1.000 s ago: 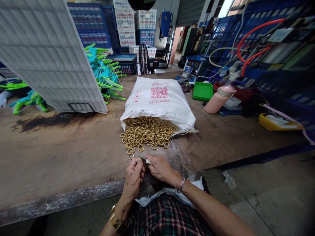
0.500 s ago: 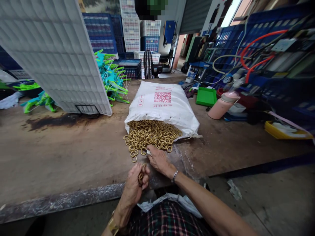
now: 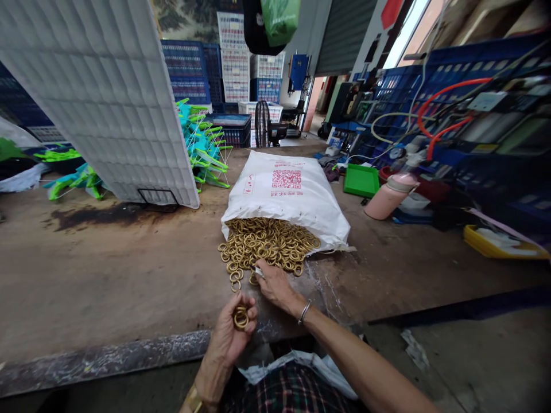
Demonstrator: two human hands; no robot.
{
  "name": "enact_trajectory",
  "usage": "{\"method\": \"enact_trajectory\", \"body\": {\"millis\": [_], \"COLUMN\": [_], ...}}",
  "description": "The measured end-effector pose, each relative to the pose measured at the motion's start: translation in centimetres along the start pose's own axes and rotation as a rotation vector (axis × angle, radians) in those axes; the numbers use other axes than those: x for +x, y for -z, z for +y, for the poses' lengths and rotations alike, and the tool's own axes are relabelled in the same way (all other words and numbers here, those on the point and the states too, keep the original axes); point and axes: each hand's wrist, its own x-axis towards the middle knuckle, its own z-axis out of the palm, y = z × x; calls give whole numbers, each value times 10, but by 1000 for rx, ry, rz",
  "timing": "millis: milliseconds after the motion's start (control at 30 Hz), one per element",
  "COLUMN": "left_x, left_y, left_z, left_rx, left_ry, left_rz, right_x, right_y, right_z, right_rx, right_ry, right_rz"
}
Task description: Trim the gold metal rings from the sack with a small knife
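A white woven sack (image 3: 286, 186) with red print lies on its side on the table, its mouth facing me. Out of it spills a heap of gold-coloured rings (image 3: 269, 244). My left hand (image 3: 230, 335), palm up and fingers curled, holds several gold-coloured rings (image 3: 241, 317) close to the table's front edge. At the near rim of the heap, my right hand (image 3: 278, 287) has its fingertips pinched on one gold-coloured ring (image 3: 253, 279). Something small and white shows at those fingertips. A couple of loose rings (image 3: 235, 281) lie just left of them.
A tall white ribbed panel (image 3: 112, 103) stands at left on a black wire stand (image 3: 158, 198), with green and blue plastic pieces (image 3: 202, 149) behind. To the right are a green tray (image 3: 360, 180), a pink bottle (image 3: 390, 198) and a yellow tray (image 3: 495, 244). A fan (image 3: 262, 123) stands beyond the table.
My left hand has turned and loosened, so its rings show more plainly. My right hand stays by the heap, with a ring at its fingertips drawn slightly nearer. The view has tilted up a little.
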Motion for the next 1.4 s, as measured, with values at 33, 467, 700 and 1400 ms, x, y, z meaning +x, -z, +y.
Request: {"method": "enact_trajectory", "body": {"millis": [33, 467, 700, 1400], "left_x": [1, 6, 6, 4], "left_y": [0, -11, -4, -6], "left_z": [0, -13, -15, -13], "left_rx": [18, 491, 652, 537], "left_ry": [-24, -278, -303, -243], "left_rz": [21, 85, 84, 2], "right_x": [-2, -34, -32, -48], "right_y": [1, 18, 21, 19], "right_z": [0, -16, -20, -8], "right_rx": [78, 843, 617, 77], "right_ry": [4, -101, -120, 52], "right_rz": [23, -93, -47, -113]}}
